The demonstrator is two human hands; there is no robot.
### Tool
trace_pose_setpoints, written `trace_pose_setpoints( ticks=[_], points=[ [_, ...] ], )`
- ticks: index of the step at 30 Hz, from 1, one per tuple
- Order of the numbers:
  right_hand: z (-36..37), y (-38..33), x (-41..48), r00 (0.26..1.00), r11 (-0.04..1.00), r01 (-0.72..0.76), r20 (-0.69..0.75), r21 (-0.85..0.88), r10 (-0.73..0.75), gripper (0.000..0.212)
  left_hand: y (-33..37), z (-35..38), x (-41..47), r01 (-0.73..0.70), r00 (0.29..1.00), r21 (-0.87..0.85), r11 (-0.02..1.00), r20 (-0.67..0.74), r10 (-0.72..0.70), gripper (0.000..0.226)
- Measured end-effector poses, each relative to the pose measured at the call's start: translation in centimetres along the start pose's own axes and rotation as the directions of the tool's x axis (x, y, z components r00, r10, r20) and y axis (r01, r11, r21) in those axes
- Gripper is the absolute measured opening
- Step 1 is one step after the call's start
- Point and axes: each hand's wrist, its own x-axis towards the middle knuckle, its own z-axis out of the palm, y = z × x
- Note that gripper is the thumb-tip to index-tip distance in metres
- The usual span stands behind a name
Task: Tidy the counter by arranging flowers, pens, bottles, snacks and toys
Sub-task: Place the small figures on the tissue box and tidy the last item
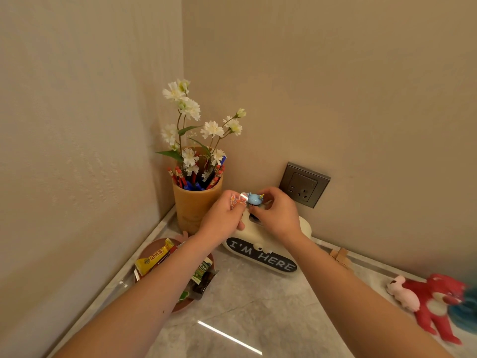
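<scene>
My left hand pinches a small orange figure with a clear disc at its fingertips. My right hand grips a little blue toy, just above the cream "I'M HERE" box, possibly touching it. Left of my fingers stands the cup of pens and flowers; below my left wrist, the snack plate; far right, a red plush.

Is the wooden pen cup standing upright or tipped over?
Upright. The wooden pen cup stands on the counter, its pens and flowers pointing up.
</scene>
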Motion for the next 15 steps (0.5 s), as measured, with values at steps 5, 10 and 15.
trace_pose_setpoints(
  ticks=[5, 10, 15],
  points=[
    [-0.2, 0.1, -0.2, 1.0, 1.0, -0.011, -0.022, -0.004, 0.011, 0.027, 0.2, 0.0, -0.1, 0.008, 1.0, 0.033, 0.999, 0.013, -0.009, 0.008],
    [-0.5, 0.0, -0.4, 1.0, 1.0, -0.018, -0.014, 0.016, 0.018, 0.03, 0.4, 0.0, -0.4, 0.012, 1.0, 0.009, 1.0, -0.006, -0.012, 0.005],
    [-1.5, 0.2, -1.6, 0.997, 0.996, -0.023, -0.069, 0.092, 0.029, 0.039, 0.2, 0.3, -2.3, -0.045, 0.997, -0.122, 0.992, -0.073, 0.036, 0.011]
  ],
)
